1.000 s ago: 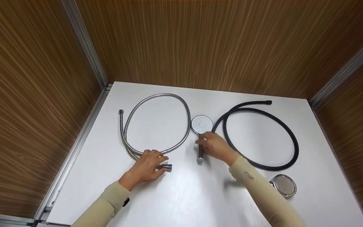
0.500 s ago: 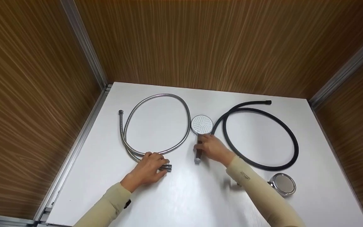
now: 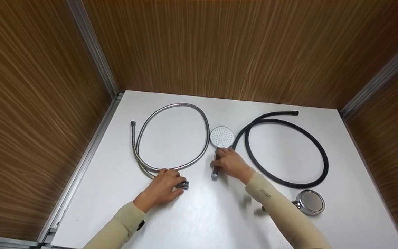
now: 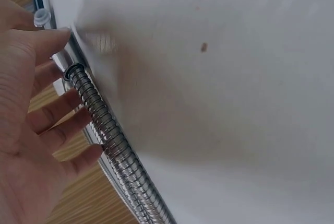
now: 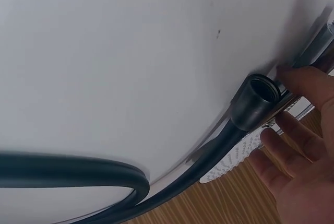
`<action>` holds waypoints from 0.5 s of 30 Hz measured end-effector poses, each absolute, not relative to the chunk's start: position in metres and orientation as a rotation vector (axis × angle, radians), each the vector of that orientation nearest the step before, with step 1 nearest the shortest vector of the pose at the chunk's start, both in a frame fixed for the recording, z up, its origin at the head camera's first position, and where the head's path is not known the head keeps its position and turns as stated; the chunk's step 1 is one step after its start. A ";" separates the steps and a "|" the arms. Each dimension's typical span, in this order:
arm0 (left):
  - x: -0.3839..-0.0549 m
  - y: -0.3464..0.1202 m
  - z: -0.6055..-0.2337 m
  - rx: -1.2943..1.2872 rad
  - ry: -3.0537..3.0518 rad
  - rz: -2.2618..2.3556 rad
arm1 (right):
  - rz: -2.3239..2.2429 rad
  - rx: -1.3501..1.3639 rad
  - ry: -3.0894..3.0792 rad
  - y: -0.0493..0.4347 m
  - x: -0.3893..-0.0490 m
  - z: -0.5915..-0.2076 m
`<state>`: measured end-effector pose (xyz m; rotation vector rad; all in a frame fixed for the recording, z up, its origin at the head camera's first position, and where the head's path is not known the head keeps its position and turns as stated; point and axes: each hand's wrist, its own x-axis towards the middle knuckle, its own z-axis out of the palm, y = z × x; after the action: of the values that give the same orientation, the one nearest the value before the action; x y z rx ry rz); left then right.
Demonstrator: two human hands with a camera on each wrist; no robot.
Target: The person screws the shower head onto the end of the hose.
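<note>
In the head view, a person in pale sleeves is working over a white table, with wood-grain panels rising behind. The left hand, just below and left of centre, is gripping a silver hose near its lower end, while the rest of the hose is looping across the centre left of the frame. The right hand, just right of centre, is pinching the handle of a white-faced shower head, which is lying face up between the silver hose and a black hose. That black hose is curling across the right half, and a second shower head is resting at lower right, its handle partly hidden by the sleeve. In the left wrist view, the thumb is pressing at the metal collar in the upper left, and the ribbed hose is running down toward the bottom centre, past the other fingers. In the right wrist view, the thumb and fingers are holding the handle at the right edge; the black hose's hollow end is sitting just beside the thumb, and the dotted white face is showing behind it.
</note>
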<state>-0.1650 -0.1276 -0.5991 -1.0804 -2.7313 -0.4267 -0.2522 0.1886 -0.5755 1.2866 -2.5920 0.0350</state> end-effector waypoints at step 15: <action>-0.163 -0.127 -0.602 -1.063 -2.713 -0.459 | 0.036 1.329 -2.653 0.188 -0.256 -0.580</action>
<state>-0.1629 -0.1270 -0.6015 -1.0626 -2.7128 -0.4585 -0.2563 0.1877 -0.5795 1.3288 -2.6533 0.0363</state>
